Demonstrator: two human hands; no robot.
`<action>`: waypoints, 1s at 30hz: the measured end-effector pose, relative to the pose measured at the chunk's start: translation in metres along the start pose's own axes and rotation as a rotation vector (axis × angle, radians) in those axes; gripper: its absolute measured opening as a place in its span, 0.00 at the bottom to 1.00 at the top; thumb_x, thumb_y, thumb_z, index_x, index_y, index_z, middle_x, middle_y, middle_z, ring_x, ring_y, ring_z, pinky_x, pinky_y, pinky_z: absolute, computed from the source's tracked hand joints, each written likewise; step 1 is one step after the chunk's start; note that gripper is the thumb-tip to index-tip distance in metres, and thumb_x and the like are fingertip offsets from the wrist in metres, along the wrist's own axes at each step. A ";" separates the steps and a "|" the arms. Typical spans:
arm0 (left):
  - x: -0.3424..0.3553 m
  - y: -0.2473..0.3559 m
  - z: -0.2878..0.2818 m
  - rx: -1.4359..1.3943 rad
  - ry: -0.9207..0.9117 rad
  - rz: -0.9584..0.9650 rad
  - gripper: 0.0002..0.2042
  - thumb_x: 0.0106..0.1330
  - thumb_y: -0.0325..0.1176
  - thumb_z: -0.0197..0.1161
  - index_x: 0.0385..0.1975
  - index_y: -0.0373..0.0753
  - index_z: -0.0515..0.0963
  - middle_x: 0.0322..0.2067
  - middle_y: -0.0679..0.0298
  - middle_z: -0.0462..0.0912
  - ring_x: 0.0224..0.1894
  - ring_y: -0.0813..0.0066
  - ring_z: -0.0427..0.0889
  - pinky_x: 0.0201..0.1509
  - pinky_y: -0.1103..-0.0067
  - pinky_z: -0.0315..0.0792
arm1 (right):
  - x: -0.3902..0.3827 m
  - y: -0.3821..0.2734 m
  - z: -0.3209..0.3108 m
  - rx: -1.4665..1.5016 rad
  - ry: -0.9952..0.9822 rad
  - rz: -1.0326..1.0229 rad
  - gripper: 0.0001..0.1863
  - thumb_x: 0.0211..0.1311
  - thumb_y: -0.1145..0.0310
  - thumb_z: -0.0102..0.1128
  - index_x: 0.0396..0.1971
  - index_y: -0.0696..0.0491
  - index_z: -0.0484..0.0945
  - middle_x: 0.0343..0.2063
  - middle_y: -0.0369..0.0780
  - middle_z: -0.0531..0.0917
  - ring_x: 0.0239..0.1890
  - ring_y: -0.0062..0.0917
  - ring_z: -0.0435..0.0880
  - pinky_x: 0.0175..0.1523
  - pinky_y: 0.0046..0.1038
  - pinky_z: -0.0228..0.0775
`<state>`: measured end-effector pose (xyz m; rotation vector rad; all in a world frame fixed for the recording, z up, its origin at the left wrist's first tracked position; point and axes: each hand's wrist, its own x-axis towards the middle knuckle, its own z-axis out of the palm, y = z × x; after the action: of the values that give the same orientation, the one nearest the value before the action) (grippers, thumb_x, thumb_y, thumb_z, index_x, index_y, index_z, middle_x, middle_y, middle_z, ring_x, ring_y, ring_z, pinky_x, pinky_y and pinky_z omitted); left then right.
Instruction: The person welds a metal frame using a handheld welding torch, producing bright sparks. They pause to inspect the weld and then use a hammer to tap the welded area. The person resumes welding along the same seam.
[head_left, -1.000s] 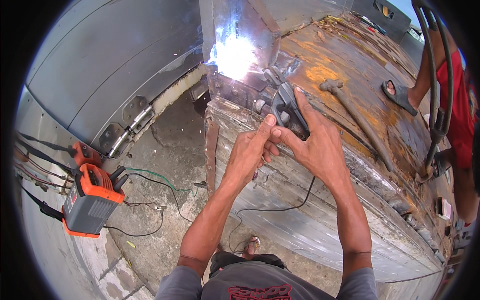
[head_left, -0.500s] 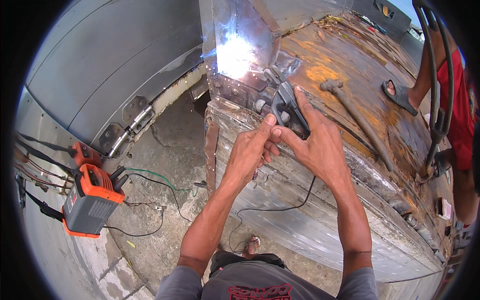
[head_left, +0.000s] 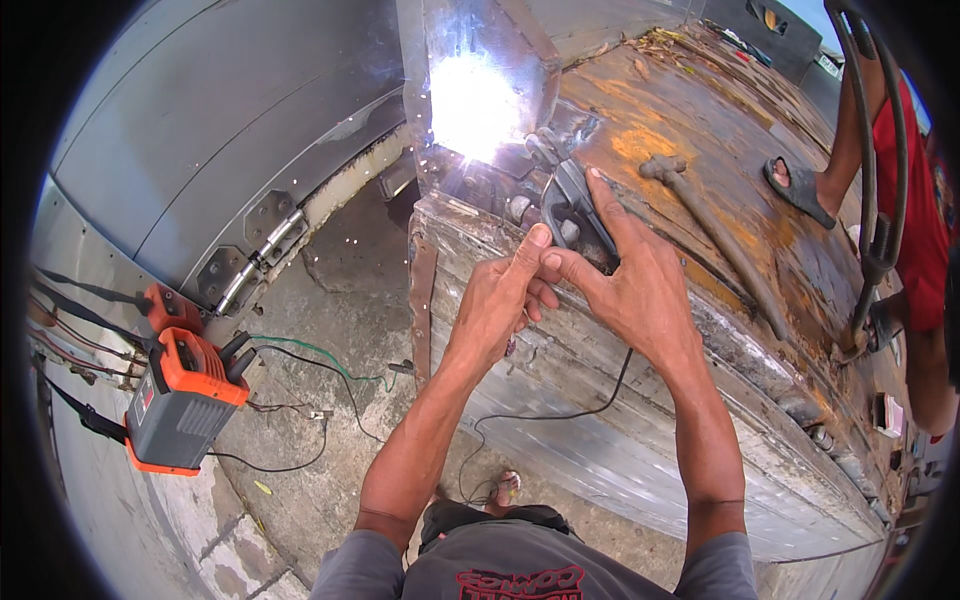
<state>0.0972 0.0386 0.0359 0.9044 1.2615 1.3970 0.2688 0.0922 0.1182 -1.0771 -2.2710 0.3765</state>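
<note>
Both of my hands are closed round a grey welding electrode holder [head_left: 575, 200]. My right hand [head_left: 640, 280] grips it with the index finger along its top; my left hand [head_left: 505, 290] supports its lower end, thumb up and fingers curled, close to my right thumb. The holder's jaws point at a blinding welding arc [head_left: 470, 105] at the foot of an upright steel plate [head_left: 528, 45], with sparks falling. The electrode itself is lost in the glare. A rusty hammer [head_left: 715, 235] lies on the rusted steel surface [head_left: 740, 180] to the right of my right hand.
At lower left stands an orange-grey welding machine [head_left: 180, 405] with cables on the concrete floor [head_left: 300, 400]. A hinged grey metal panel [head_left: 200, 120] is at upper left. Another person [head_left: 905, 220] in red shorts and sandals is at the right edge, behind dark looped metal bars [head_left: 870, 260].
The glare at the foot of the plate has grown slightly and its blue wisps have shifted. My hands and the holder have crept very slightly upward.
</note>
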 end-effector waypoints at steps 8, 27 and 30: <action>0.000 0.002 0.000 0.007 0.002 -0.008 0.40 0.76 0.74 0.55 0.41 0.34 0.88 0.23 0.62 0.84 0.20 0.83 0.78 0.16 0.86 0.59 | 0.001 -0.002 -0.001 -0.015 -0.010 0.013 0.52 0.64 0.39 0.75 0.79 0.56 0.67 0.52 0.60 0.88 0.52 0.53 0.91 0.55 0.48 0.83; 0.001 0.000 -0.001 0.012 0.005 -0.018 0.39 0.75 0.74 0.55 0.39 0.36 0.87 0.23 0.62 0.84 0.20 0.83 0.77 0.16 0.86 0.59 | 0.001 0.000 -0.001 0.029 0.029 -0.024 0.53 0.61 0.42 0.78 0.79 0.55 0.67 0.53 0.58 0.88 0.52 0.51 0.91 0.56 0.46 0.82; -0.003 0.006 0.002 -0.006 -0.024 -0.013 0.39 0.74 0.76 0.55 0.39 0.36 0.87 0.24 0.62 0.84 0.21 0.83 0.77 0.17 0.86 0.59 | -0.002 0.005 0.002 0.142 0.160 -0.174 0.53 0.59 0.47 0.83 0.79 0.55 0.68 0.51 0.56 0.89 0.51 0.49 0.91 0.56 0.42 0.81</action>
<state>0.0981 0.0364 0.0423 0.9048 1.2429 1.3756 0.2719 0.0938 0.1132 -0.8014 -2.1414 0.3611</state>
